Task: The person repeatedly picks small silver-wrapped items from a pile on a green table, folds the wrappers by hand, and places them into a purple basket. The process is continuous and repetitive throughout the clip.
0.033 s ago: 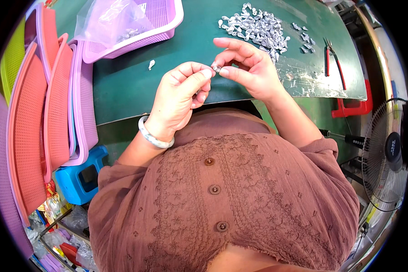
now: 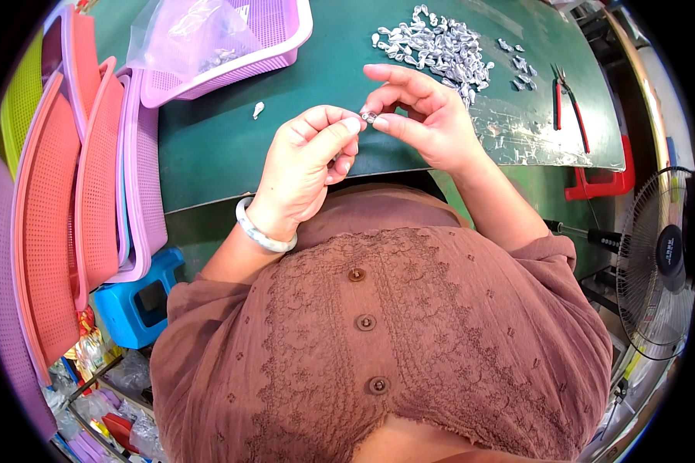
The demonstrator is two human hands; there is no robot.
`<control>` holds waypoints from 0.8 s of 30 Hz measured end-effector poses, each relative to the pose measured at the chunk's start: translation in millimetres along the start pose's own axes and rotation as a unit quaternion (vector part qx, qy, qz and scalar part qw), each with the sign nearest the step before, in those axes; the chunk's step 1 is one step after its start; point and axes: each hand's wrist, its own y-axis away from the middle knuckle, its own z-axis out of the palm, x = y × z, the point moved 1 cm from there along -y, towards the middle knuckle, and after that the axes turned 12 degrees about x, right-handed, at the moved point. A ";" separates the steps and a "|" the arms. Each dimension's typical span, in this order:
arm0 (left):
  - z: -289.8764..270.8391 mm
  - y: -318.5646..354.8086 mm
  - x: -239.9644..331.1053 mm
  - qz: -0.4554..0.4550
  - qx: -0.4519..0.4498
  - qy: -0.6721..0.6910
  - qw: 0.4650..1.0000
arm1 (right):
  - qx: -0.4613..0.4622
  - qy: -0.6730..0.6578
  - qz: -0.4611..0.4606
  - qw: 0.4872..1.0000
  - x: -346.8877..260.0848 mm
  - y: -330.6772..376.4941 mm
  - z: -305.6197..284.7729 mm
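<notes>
Over the near part of the green table, my left hand (image 2: 305,158) and my right hand (image 2: 436,119) meet fingertip to fingertip. Between them is a small shiny silvery metal piece (image 2: 370,117), pinched by thumb and forefinger on each side; its exact kind is too small to make out. The left hand's other fingers curl inward, while the right hand's others fan loosely. A pile of small silver-grey drop-shaped pieces (image 2: 440,52) lies beyond my right hand. One like piece (image 2: 258,110) rests alone to the left, and several more (image 2: 523,76) lie right of the pile.
Red-handled pliers (image 2: 557,104) lie open on the table (image 2: 324,73) at the right. A lilac basket (image 2: 286,60) holding a clear plastic bag (image 2: 189,35) stands far left. Stacked coral and lilac baskets (image 2: 50,208), a blue stool (image 2: 127,316), a red stool (image 2: 625,174) and a fan (image 2: 649,262) surround me.
</notes>
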 end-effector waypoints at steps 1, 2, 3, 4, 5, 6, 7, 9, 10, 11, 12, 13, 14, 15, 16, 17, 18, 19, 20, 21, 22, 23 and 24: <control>-0.3 -0.7 -0.7 0.004 0.004 -0.005 1.000 | 0.005 0.045 -0.031 0.998 -0.4 0.2 0.1; -0.7 -1.1 -1.2 0.007 0.008 -0.009 1.000 | 0.010 0.090 -0.061 0.994 -0.8 0.7 0.6; -0.7 -1.3 -1.5 0.003 0.015 -0.011 1.000 | 0.002 0.114 -0.081 0.990 -1.8 1.4 1.2; -0.6 -1.5 -2.0 -0.001 0.022 -0.013 1.000 | -0.006 0.138 -0.100 0.985 -3.7 2.2 1.6; -0.2 -2.1 -2.2 -0.005 0.029 -0.014 0.999 | -0.014 0.162 -0.121 0.979 -5.7 2.5 1.7; -0.3 -2.7 -2.4 -0.005 0.031 -0.012 0.999 | -0.011 0.184 -0.139 0.973 -7.3 2.5 2.2; -0.5 -3.3 -3.0 -0.006 0.033 -0.010 0.999 | -0.009 0.206 -0.157 0.966 -8.8 2.4 2.9; -0.8 -4.1 -3.9 -0.007 0.035 -0.006 0.999 | -0.006 0.237 -0.180 0.955 -11.2 2.8 4.2; -1.0 -4.4 -4.4 -0.007 0.035 -0.005 0.999 | -0.006 0.246 -0.184 0.952 -12.0 3.1 4.7; -1.2 -4.7 -4.6 -0.007 0.036 -0.004 0.999 | -0.005 0.254 -0.188 0.949 -12.6 3.3 5.4; -0.9 -4.9 -4.8 -0.006 0.040 -0.011 0.999 | 0.003 0.260 -0.198 0.945 -13.2 3.5 6.3; -0.3 -5.1 -5.2 -0.004 0.044 -0.018 0.999 | 0.012 0.266 -0.207 0.941 -13.6 3.6 7.6; 0.0 -5.5 -5.6 -0.003 0.048 -0.026 0.999 | 0.020 0.272 -0.217 0.937 -13.8 3.7 8.5; -0.4 -6.1 -6.3 -0.001 0.049 -0.028 0.998 | 0.024 0.274 -0.221 0.936 -13.8 4.0 9.1; -1.2 -6.9 -7.5 0.002 0.050 -0.030 0.998 | 0.027 0.275 -0.225 0.934 -13.8 4.3 9.7; -1.5 -7.3 -8.2 0.004 0.050 -0.032 0.998 | 0.031 0.277 -0.229 0.933 -13.8 4.6 10.0; -1.4 -7.2 -8.1 0.002 0.051 -0.033 0.998 | 0.033 0.270 -0.231 0.934 -13.0 4.6 10.2; -1.3 -7.2 -8.0 0.001 0.052 -0.034 0.998 | 0.036 0.263 -0.232 0.936 -11.5 4.6 10.2; -1.3 -7.1 -7.9 -0.001 0.053 -0.036 0.998 | 0.039 0.256 -0.234 0.937 -10.3 4.7 10.3; -1.4 -7.2 -8.0 -0.003 0.053 -0.035 0.998 | 0.039 0.251 -0.230 0.939 -9.6 5.1 10.4; -1.5 -7.4 -8.1 -0.006 0.053 -0.034 0.998 | 0.040 0.246 -0.226 0.942 -9.1 5.5 10.4; -1.6 -7.6 -8.3 -0.008 0.053 -0.032 0.998 | 0.039 0.241 -0.222 0.944 -8.6 5.7 10.5; -1.5 -7.9 -8.5 -0.012 0.053 -0.031 0.998 | 0.042 0.237 -0.221 0.945 -8.6 5.7 10.7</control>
